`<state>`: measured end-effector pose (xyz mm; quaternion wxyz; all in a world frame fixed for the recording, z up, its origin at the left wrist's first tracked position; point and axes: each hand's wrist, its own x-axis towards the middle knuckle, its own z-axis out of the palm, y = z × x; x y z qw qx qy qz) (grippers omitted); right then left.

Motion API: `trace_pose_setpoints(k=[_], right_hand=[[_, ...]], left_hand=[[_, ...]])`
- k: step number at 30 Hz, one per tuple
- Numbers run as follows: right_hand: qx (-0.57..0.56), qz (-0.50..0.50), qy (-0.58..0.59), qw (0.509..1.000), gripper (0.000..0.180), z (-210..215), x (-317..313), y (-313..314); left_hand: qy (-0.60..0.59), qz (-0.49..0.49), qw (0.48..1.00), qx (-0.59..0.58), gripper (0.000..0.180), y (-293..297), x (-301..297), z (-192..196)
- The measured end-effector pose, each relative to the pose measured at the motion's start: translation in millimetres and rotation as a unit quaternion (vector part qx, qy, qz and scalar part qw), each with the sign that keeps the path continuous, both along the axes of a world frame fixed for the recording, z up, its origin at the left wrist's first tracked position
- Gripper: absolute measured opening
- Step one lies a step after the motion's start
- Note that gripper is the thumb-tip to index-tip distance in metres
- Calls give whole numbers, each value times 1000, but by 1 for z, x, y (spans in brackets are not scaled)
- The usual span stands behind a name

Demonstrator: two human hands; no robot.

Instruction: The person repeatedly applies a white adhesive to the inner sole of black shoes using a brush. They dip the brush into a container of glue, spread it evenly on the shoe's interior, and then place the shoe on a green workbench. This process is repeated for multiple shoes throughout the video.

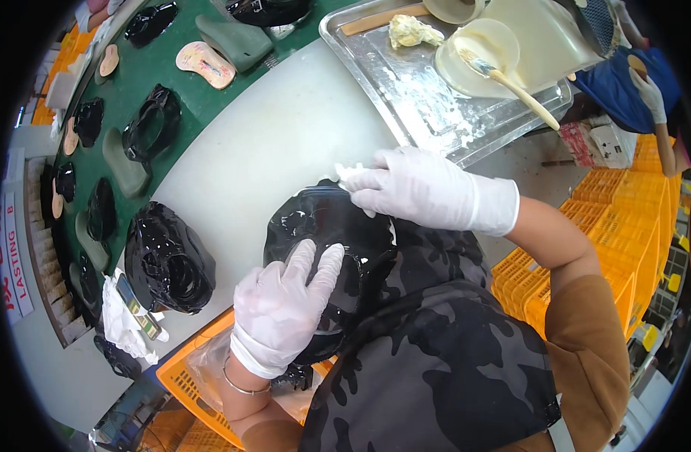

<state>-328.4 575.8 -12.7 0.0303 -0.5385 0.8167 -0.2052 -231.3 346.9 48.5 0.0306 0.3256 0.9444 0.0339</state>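
Nearest, low in view: camouflage apron (436,361), bulging over the lap and hiding the near edge of the white worktop (262,143). Just above it, a glossy black shoe upper (326,226), held against the apron at the worktop's edge. Left hand (285,309), white-gloved, laid flat on the upper's near side, fingers (326,267) spread, not curled round anything. Right hand (417,188), also gloved, fingers closed, pinching a small white wad (350,172) against the upper's far rim.

Open room: a broad bare stretch of worktop beyond the upper, bounded on the left by a curved green conveyor belt (161,71) and at the back by a steel tray (413,90). Second black upper (168,260) standing at the worktop's left edge, well apart from the hands.

In the tray: a pale bowl (481,53) with a brush (511,84) lying in it, and a yellowish lump (409,32). Tray's far corner cut off by the frame.

Hard to make out: dark uppers and grey lasts along the belt, bent by the lens. Orange crate (187,380) below the left wrist, partly hidden. Stacked yellow crates (624,218) at right. Tall white sign with red lettering at far left edge.
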Motion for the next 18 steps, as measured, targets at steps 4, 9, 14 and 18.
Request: trace_pose_setpoints(k=[4, 9, 14, 18], right_hand=[[-61, -51, -61, 995, 23, -6, 29, 20], [-144, -101, -137, 975, 25, -24, 70, 32], [-218, -162, -179, 946, 23, -2, 69, 49], [-395, -285, -493, 721, 15, 9, 58, 52]], left_hand=[[30, -20, 999, -4, 50, 2, 0, 0], [43, -11, 999, -12, 49, 6, 5, 1], [49, 61, 997, 5, 64, 5, 12, 9], [75, 68, 994, 49, 63, 2, 18, 13]])
